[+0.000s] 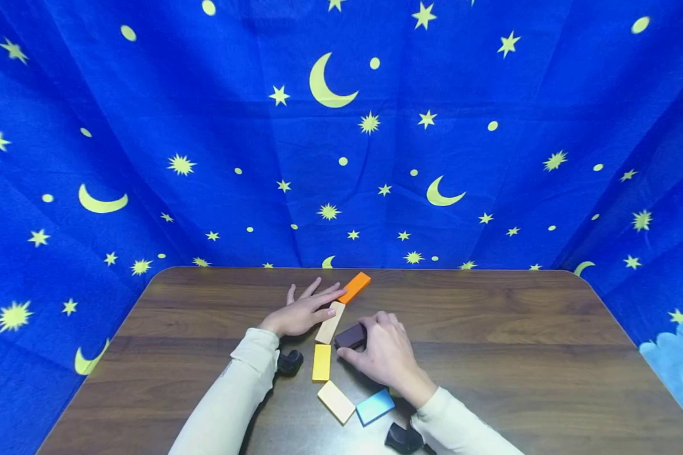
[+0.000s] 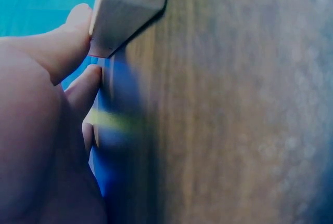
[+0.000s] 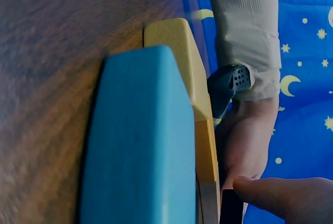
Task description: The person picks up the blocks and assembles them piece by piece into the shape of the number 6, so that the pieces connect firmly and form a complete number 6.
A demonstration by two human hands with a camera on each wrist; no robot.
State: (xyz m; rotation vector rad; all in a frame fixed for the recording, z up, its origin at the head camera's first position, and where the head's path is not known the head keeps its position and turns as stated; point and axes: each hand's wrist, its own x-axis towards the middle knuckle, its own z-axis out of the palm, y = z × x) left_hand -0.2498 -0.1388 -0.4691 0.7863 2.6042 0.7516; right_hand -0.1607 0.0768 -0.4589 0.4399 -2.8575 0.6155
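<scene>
My right hand [image 1: 388, 351] grips a dark brown block [image 1: 351, 337] between thumb and fingers, just right of a curved row of blocks. My left hand [image 1: 301, 313] has its fingers stretched out. Its index fingertip reaches an orange block [image 1: 355, 287] at the row's far end, while the thumb lies at a natural wood block [image 1: 329, 323]. In the left wrist view that wood block [image 2: 130, 8] shows close to the thumb. Nearer to me come a yellow block [image 1: 321, 363], a pale wood block [image 1: 336, 402] and a blue block [image 1: 375, 407].
Something yellowish [image 1: 394, 392] is mostly hidden beneath my right wrist. Black wrist cameras [image 1: 404, 438] hang by both sleeves. The brown wood-grain table [image 1: 506, 354] ends at a blue curtain [image 1: 375, 145] printed with moons and stars.
</scene>
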